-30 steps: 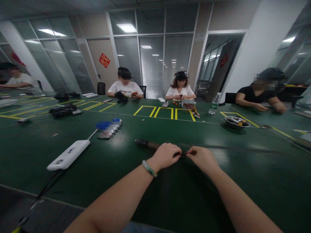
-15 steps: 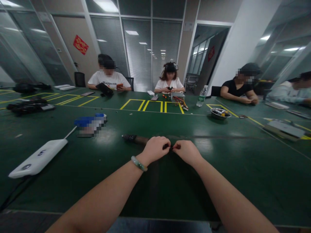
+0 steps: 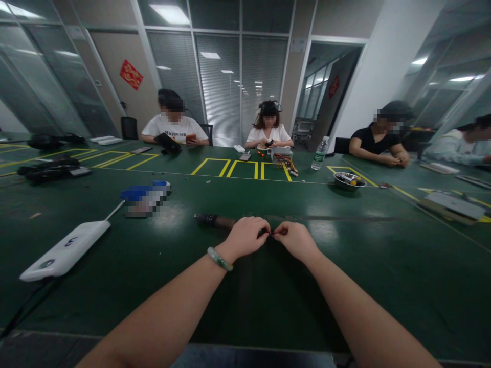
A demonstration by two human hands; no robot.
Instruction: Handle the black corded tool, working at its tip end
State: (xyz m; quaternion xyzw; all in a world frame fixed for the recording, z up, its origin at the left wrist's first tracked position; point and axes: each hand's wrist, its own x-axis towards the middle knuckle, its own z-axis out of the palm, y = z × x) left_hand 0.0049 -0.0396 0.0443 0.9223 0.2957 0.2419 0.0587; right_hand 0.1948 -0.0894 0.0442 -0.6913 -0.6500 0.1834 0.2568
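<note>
Both my hands meet over the middle of the green table point(image 3: 215, 286), their fingertips almost touching. My left hand point(image 3: 247, 236) is closed in a pinch on a small dark piece point(image 3: 263, 233), mostly hidden by the fingers. Facing it, my right hand point(image 3: 298, 240) pinches with thumb and forefinger at the same spot; what it grips is too small and dark to make out. Behind my left hand lies a dark cylindrical tool with a narrow metal tip point(image 3: 209, 220), pointing left and partly covered by that hand.
To the left are a white power bank point(image 3: 67, 250) with a cable and a blurred phone-like item point(image 3: 148, 199). Further off stand a metal bowl point(image 3: 349, 181) of small parts, a water bottle point(image 3: 319, 154) and loose wires point(image 3: 290, 166). Several people sit across the table.
The view has shifted slightly, so the table items appear a little further right. My hands keep almost the same pinch and place. The middle person's hands opposite have moved a little.
</note>
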